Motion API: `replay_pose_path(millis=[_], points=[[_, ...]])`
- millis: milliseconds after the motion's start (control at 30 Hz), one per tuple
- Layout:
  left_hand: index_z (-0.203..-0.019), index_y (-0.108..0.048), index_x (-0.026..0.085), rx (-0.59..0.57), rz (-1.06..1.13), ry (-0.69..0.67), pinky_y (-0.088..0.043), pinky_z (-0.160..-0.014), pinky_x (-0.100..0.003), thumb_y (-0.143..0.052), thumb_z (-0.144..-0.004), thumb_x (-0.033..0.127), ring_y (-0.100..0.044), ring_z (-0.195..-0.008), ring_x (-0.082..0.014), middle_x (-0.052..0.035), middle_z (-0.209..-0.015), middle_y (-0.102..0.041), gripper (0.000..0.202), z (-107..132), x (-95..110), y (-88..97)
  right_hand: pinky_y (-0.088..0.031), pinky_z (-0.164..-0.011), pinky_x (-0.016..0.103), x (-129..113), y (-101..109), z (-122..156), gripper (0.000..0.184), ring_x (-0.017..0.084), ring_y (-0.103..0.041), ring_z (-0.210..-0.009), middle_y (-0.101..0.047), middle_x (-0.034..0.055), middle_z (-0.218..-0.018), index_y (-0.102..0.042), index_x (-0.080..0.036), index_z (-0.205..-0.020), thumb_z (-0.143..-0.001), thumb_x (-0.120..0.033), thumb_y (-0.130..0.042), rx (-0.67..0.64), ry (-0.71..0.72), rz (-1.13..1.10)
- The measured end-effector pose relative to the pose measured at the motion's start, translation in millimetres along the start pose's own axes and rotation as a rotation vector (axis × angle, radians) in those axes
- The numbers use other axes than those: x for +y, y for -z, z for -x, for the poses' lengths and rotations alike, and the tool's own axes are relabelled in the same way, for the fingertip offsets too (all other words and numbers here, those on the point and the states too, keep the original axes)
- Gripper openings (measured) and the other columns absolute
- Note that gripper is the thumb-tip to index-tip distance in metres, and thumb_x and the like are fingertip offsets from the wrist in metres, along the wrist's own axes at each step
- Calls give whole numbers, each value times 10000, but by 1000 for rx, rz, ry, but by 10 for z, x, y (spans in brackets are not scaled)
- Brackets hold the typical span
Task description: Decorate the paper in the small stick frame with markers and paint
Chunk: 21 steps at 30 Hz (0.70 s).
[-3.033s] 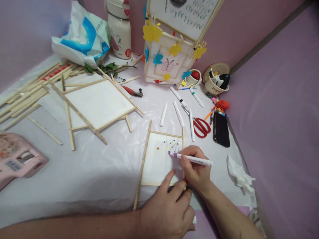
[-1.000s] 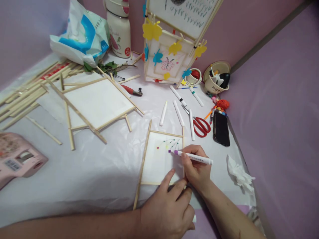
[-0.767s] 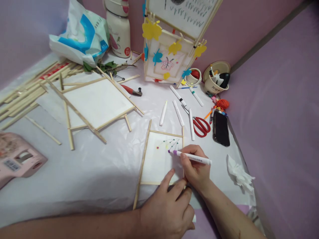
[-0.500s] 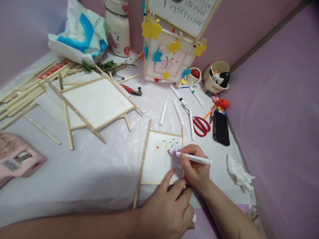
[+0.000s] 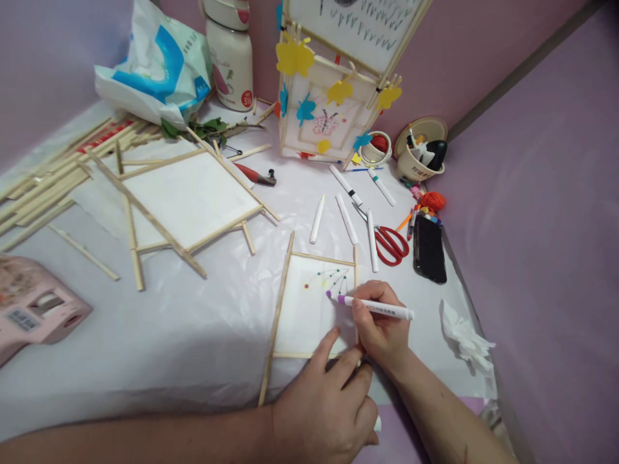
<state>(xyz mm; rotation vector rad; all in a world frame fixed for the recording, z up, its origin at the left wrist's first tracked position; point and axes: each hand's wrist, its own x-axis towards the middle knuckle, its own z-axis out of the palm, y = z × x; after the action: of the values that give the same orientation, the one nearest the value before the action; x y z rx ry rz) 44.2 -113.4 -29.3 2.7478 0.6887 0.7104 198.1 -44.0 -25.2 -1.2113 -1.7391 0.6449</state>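
Note:
My right hand (image 5: 385,325) pinches a white marker with a purple collar (image 5: 380,307). Its tip is at or just beside a purple dot on the white sheet of a small wooden stick frame (image 5: 277,316). Thin curved lines with green dots, yellow marks and a small red-and-yellow dot (image 5: 306,286) make up the drawing (image 5: 333,278). Across the lower right edge of the frame lies my left hand (image 5: 331,393), index fingertip on the sheet, the other fingers bent over the edge. A white end (image 5: 378,423) pokes out beneath it; the rest is hidden.
Behind the frame lie several white markers (image 5: 346,219), red-handled scissors (image 5: 391,246) and a phone (image 5: 429,249). Larger stick frames (image 5: 193,200) and loose sticks (image 5: 43,174) cover the left. A decorated lantern (image 5: 324,96), bottle (image 5: 229,64) and cup (image 5: 420,169) stand behind.
My right hand and the marker have shifted slightly to the right, and the tip has backed a little from the purple dot. My left hand stays in place on the frame.

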Motion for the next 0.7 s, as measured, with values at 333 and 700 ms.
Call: replay_pose_path(millis=[333, 700], points=[[-952, -612, 167, 14, 9, -1, -71, -1090, -626, -473, -1009, 432, -500, -1217, -373, -142, -1201, -644, 305, 2, -4, -22, -456, -604, 320, 0, -7, -3, 59, 165, -558, -663, -602, 14, -764, -572, -218, -826, -876, -202, -599, 43, -22, 35], [-944, -613, 163, 12, 1, -11, -94, -1078, -629, -460, -1016, 421, -512, -1207, -375, -151, -1211, -646, 308, -3, -9, -8, -456, -590, 307, -7, -3, -2, 63, 144, -547, -630, -582, -3, -750, -577, -219, -829, -870, -184, -611, 40, -31, 46]])
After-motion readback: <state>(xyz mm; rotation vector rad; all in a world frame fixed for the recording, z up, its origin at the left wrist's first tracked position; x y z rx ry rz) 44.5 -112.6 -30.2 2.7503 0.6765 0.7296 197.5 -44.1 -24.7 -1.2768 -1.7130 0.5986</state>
